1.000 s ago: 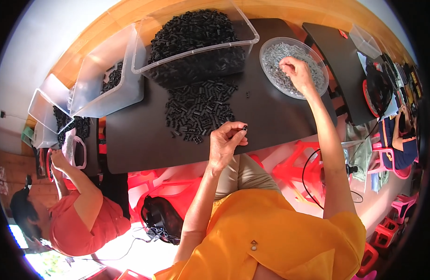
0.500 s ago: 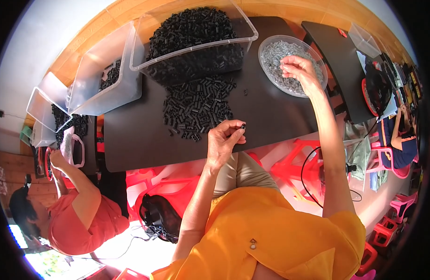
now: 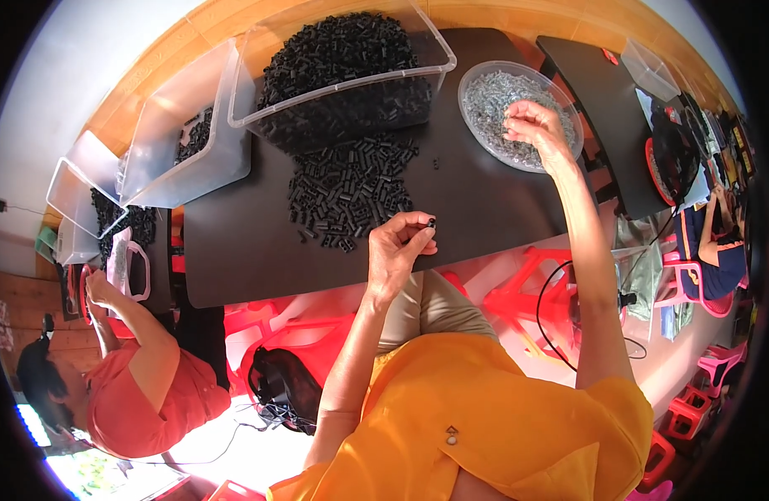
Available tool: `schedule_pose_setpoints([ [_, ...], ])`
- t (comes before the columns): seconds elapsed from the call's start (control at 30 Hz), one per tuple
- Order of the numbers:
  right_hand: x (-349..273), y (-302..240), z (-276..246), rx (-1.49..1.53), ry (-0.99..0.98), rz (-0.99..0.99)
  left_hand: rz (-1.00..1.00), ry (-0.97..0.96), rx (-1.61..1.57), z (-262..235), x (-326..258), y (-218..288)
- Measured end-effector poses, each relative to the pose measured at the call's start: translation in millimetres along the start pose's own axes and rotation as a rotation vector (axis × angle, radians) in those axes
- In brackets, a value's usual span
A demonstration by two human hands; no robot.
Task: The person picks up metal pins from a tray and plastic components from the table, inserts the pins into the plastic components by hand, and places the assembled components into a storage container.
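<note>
Near the table's front edge my left hand (image 3: 398, 255) pinches a small black cylindrical piece (image 3: 432, 224) between thumb and fingers. Just beyond that hand lies a loose pile of black cylindrical pieces (image 3: 347, 192). Over a round clear tub (image 3: 463, 107) at the right, my right hand (image 3: 535, 127) has its thumb and fingers drawn together. Small clear pieces (image 3: 493, 96) fill the tub. Anything between my right fingertips is too small to make out.
A large clear bin (image 3: 342, 92) heaped with black pieces stands behind the pile. Left of it is another clear bin (image 3: 209, 163). A person in a red shirt (image 3: 150, 392) works at the left. Red stools (image 3: 526, 292) stand below the dark table (image 3: 259, 259).
The view has shifted very slightly, moving the table and bins a little left. Both hands keep nearly the same place and pose.
</note>
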State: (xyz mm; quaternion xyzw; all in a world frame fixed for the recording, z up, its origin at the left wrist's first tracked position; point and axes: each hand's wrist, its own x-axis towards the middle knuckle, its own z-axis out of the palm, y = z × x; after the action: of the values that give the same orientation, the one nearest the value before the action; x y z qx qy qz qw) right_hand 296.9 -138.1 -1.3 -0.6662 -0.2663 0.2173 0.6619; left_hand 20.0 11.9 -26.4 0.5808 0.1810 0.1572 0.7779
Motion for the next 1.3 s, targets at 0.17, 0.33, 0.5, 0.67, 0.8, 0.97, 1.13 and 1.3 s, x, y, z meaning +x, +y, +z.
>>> schedule_pose_setpoints([
  [0.17, -6, -4, 0, 0.056, 0.0, -0.001, 0.048, -0.063, -0.004, 32, 24, 37],
  [0.33, -16, -17, 6, 0.206, -0.046, 0.09, 0.191, -0.114, 0.108, 64, 99, 32],
  [0.5, -22, -22, 9, 0.244, -0.062, 0.121, 0.214, -0.104, 0.198, 92, 139, 31],
  [0.67, -17, -16, 3, 0.265, -0.043, 0.1, 0.185, -0.189, 0.274, 103, 151, 27],
  [0.8, -16, -17, 4, 0.172, 0.009, 0.082, 0.181, -0.154, 0.268, 109, 159, 23],
  [0.97, -14, -12, 5, 0.147, 0.082, 0.015, 0.288, -0.062, 0.364, 118, 166, 15],
  [1.13, -12, 0, -1, 0.078, 0.233, -0.171, 0.245, 0.019, 0.429, 131, 166, 20],
  [1.3, -7, 5, -7, -0.111, 0.408, -0.203, 0.464, 0.079, 0.724, 132, 168, 18],
])
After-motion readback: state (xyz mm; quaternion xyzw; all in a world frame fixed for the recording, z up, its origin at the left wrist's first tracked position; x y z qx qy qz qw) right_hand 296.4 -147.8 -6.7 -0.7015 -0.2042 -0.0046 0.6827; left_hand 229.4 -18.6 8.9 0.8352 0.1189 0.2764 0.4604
